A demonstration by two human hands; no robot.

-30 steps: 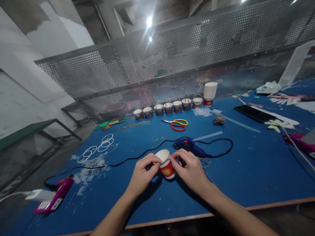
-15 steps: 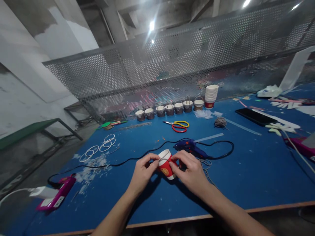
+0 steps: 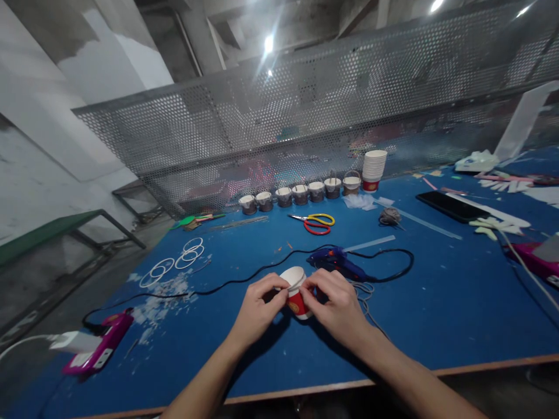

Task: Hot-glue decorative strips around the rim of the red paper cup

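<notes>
A red and white paper cup [image 3: 299,306] stands slightly tilted between my hands, its open mouth facing up. My left hand [image 3: 261,302] pinches at the cup's left side, just below the rim. On the opposite side, my right hand [image 3: 334,297] is closed in a pinch near the rim. A thin strand of grey yarn seems to run across the cup's front between my fingertips; the fingers hide its ends. More of the grey yarn [image 3: 363,288] lies loosely looped on the table beyond my right hand.
Behind the cup lie a blue glue gun [image 3: 336,262] with a black cord and a pair of scissors [image 3: 318,223]. Further back are a yarn ball [image 3: 390,217], a row of small wrapped cups [image 3: 300,195] and stacked paper cups [image 3: 374,170]. White rings [image 3: 162,269] and a power strip [image 3: 102,346] lie left.
The strand between my fingers has gone from lying across the cup's mouth to its front, below the rim. The cup stands more upright, and my left fingers have shifted slightly right.
</notes>
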